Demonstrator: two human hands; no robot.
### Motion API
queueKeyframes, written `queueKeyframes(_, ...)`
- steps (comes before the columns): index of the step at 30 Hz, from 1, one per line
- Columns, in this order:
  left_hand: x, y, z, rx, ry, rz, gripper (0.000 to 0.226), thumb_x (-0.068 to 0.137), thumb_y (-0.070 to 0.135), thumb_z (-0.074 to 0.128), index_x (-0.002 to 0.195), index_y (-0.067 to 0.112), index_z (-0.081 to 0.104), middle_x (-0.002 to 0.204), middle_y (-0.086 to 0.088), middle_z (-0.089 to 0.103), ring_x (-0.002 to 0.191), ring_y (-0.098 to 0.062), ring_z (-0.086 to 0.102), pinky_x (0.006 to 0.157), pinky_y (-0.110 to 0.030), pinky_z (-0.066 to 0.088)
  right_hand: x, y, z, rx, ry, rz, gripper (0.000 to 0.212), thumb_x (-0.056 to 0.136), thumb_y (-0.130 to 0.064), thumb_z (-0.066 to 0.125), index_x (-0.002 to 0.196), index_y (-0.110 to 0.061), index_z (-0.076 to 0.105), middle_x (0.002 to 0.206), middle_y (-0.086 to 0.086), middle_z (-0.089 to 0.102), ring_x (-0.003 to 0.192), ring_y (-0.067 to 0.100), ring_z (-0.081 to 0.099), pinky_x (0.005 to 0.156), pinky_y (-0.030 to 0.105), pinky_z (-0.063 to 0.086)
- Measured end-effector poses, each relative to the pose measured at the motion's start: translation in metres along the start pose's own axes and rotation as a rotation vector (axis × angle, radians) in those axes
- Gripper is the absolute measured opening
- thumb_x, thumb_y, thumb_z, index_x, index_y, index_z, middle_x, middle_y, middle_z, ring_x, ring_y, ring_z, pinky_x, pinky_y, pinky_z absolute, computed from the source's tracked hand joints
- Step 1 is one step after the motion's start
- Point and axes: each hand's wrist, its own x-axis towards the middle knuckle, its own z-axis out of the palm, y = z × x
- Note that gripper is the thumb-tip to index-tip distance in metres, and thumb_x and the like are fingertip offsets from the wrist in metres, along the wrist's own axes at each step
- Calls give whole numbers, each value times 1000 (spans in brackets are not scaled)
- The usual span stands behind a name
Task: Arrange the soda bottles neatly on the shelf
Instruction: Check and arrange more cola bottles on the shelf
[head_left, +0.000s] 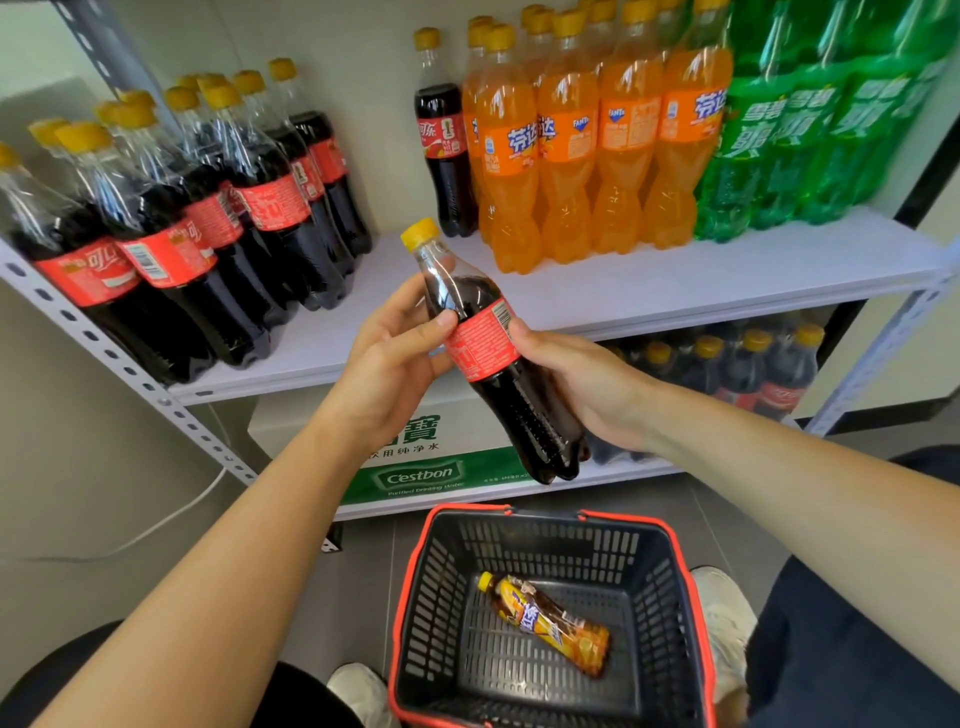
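Head view: both the left hand (387, 364) and right hand (582, 384) grip a cola bottle (493, 353); the shelf (675, 280) is mostly stocked, and one tea bottle (550, 621) remains in the basket (415, 597).

On the white metal shelf (675, 280), dark plastic cola bottles (208, 218) stand at the left; a single cola bottle (447, 145), orange plastic soda bottles (587, 156) and green plastic soda bottles (805, 140) follow rightward. In front, left hand (395, 358) and right hand (582, 384) hold a tilted cola bottle (483, 343) above a black plastic basket (680, 571), a yellow-labelled tea bottle (550, 621) lying inside.
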Motion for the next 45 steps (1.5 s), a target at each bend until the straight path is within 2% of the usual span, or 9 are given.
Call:
queueKeyframes(5, 3, 4, 3, 136, 100, 53, 32, 99, 18, 59, 129, 10, 61, 112, 7, 73, 105, -11, 68, 85, -25, 55, -3, 4, -1, -131, 98, -81, 56, 84, -55, 60, 122, -15, 68, 116, 3, 75, 111, 18, 69, 100, 33, 51)
queueKeyframes(12, 0, 5, 0, 226, 104, 155, 24, 100, 10, 60, 122, 11, 68, 118, 1, 75, 116, -21, 69, 95, -35, 56, -5, 4, -9, -219, -4, -95, 45, 82, -33, 77, 123, -22, 63, 109, -4, 77, 105, 10, 71, 82, 16, 54)
queueKeyframes(15, -5, 7, 7, 266, 30, 189, 27, 96, 7, 64, 122, 12, 67, 118, 3, 75, 117, -19, 69, 94, -31, 55, -1, 8, -4, -309, 69, -219, 60, 77, -17, 87, 131, -22, 60, 116, 1, 74, 110, 16, 70, 92, 28, 56)
queueKeyframes(20, -12, 7, 17, 295, -30, 192, 36, 89, 9, 70, 124, 12, 65, 117, 0, 75, 115, -16, 70, 97, -29, 54, 0, 12, -4, -365, 133, -347, 68, 72, -18, 90, 133, -23, 61, 118, -2, 73, 111, 18, 69, 100, 42, 55)
queueKeyframes(23, -14, 9, 16, 299, -7, 238, 51, 86, 9, 73, 134, 13, 59, 121, -11, 73, 117, -21, 68, 98, -35, 55, -2, 17, -7, -384, 136, -350, 70, 71, -11, 91, 134, -18, 60, 119, -1, 73, 112, 17, 69, 98, 36, 54)
queueKeyframes(29, -16, 10, 10, 320, -28, 247, 24, 93, 13, 68, 117, 10, 73, 113, -5, 77, 104, -19, 73, 90, -28, 57, -6, 19, -11, -476, 141, -313, 72, 69, -6, 91, 133, -15, 60, 115, -4, 72, 102, 6, 68, 84, 16, 46)
queueKeyframes(37, -12, 8, 4, 237, -54, 112, 20, 95, 8, 65, 108, 16, 79, 110, -8, 78, 107, -24, 72, 93, -35, 56, -8, 19, -14, -523, 141, -316, 73, 68, -6, 91, 133, -18, 61, 121, -3, 71, 114, 11, 66, 105, 37, 50)
queueKeyframes(41, -14, 9, 5, 351, 16, 183, 13, 90, 12, 76, 102, 13, 80, 105, -5, 79, 100, -25, 74, 89, -40, 60, -8, 20, -14, -524, 139, -321, 72, 68, -10, 92, 131, -25, 62, 120, -7, 72, 114, 10, 67, 106, 42, 50)
queueKeyframes(45, -17, 9, 6, 553, 10, 322, 27, 87, 10, 80, 113, 15, 77, 106, 2, 78, 96, -12, 72, 86, -29, 60, -7, 18, -14, -534, 128, -312, 68, 71, -20, 92, 132, -28, 63, 119, -11, 72, 113, 10, 65, 105, 45, 49)
